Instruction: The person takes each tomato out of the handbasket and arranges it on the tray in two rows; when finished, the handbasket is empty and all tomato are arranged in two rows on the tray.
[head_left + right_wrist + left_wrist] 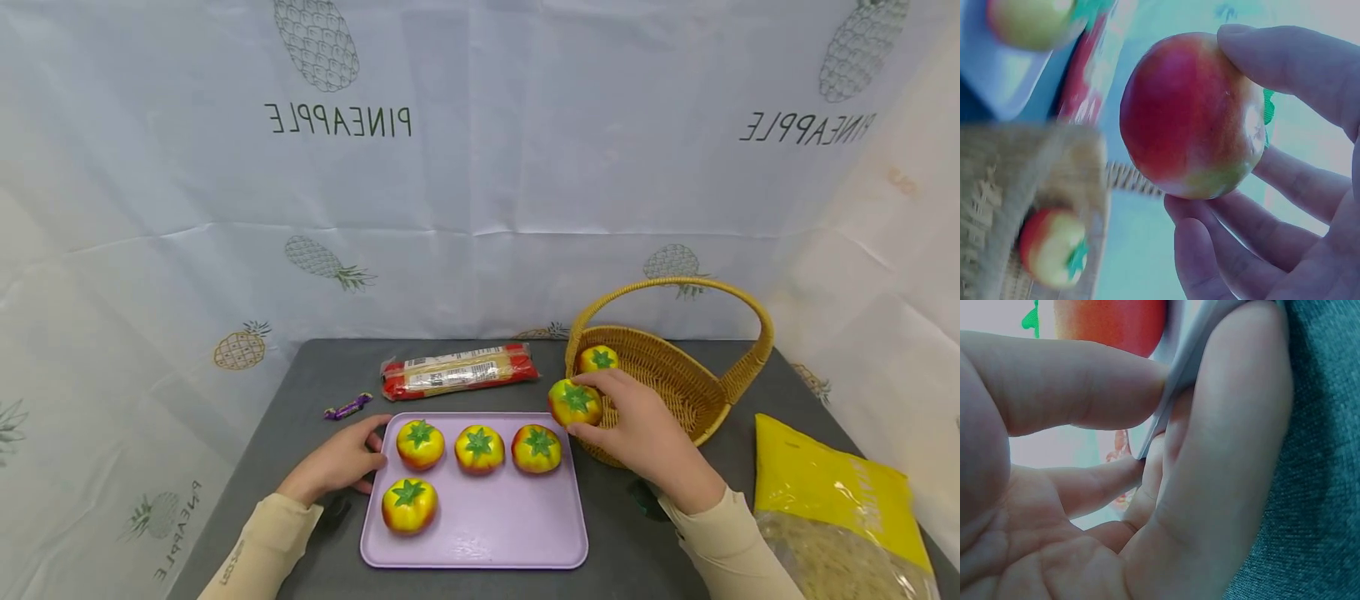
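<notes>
My right hand (pixel 637 421) pinches a yellow-red tomato (pixel 575 403) with a green star-shaped top, between thumb and fingers. It is raised between the tray's back right corner and the wicker basket (pixel 738 379); in the right wrist view its red underside shows. Another tomato (pixel 597 359) sits inside the basket at its left end. Several more tomatoes lie on the purple tray (pixel 495 542): three in a back row, with one tomato (pixel 409 506) in front at the left. At the tray's left rim, my left hand (pixel 341 458) grips the edge between thumb and fingers.
Behind the tray lies a red-and-clear packet of noodles (pixel 459 372). A purple wrapped candy (pixel 348 407) is to its left. A yellow bag (pixel 840 500) with a clear lower part stands at the front right. The basket's tall handle (pixel 675 283) arches over it.
</notes>
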Motion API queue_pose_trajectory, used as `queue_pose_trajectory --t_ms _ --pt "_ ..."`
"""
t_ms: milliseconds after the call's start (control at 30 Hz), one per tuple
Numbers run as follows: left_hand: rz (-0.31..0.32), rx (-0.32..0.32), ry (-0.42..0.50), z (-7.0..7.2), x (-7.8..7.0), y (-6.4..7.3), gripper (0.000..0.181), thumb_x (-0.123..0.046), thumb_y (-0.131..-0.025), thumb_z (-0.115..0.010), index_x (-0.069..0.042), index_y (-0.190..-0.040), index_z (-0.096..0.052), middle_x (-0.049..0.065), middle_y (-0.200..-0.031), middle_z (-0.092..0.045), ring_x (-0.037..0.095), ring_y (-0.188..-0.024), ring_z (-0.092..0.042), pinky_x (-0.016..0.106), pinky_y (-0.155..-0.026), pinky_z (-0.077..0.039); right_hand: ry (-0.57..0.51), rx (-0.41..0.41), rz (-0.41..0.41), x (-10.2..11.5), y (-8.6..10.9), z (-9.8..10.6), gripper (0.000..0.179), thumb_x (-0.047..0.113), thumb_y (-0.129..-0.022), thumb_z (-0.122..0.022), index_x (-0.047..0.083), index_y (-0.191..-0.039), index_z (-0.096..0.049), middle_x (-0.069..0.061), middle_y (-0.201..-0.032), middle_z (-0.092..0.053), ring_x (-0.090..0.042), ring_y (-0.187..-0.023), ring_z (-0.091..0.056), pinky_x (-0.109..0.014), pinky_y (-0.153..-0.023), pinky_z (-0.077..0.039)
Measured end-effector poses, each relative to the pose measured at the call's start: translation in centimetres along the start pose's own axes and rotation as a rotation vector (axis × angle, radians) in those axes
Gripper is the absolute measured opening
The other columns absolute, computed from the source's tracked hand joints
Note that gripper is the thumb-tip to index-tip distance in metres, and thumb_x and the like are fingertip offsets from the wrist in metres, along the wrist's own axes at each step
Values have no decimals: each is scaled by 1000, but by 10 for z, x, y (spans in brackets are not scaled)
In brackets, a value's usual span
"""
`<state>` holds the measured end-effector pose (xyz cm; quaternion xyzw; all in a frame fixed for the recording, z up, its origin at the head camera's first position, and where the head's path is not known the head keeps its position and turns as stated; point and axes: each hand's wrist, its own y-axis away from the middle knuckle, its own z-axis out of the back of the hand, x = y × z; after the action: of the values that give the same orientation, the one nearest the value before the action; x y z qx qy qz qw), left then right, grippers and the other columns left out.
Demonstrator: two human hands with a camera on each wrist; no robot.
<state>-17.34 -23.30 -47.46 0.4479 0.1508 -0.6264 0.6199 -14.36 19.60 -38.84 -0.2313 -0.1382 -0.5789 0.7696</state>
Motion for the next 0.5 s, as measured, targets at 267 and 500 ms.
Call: queue_pose_trajectory --t_ms 267,500 --pt "3 1 0 0 0 -1 73 -6 -93 -75 -11 -160 -48 13 -109 -59 24 -81 -64 37 -62 -67 -56 46 35 31 5 -24 58 33 -82 -96 23 -134 -71 5 -128 -70 -17 -109 -69 -44 -95 -65" --pt "-1 0 -2 0 1 -1 73 -5 -93 -75 -11 -160 -48 13 -109 -59 24 -82 -64 37 -62 -67 -46 83 78 49 12 -44 56 37 -81 -97 30 -130 -72 13 -123 -69 -8 -108 -66 -38 -94 -63"
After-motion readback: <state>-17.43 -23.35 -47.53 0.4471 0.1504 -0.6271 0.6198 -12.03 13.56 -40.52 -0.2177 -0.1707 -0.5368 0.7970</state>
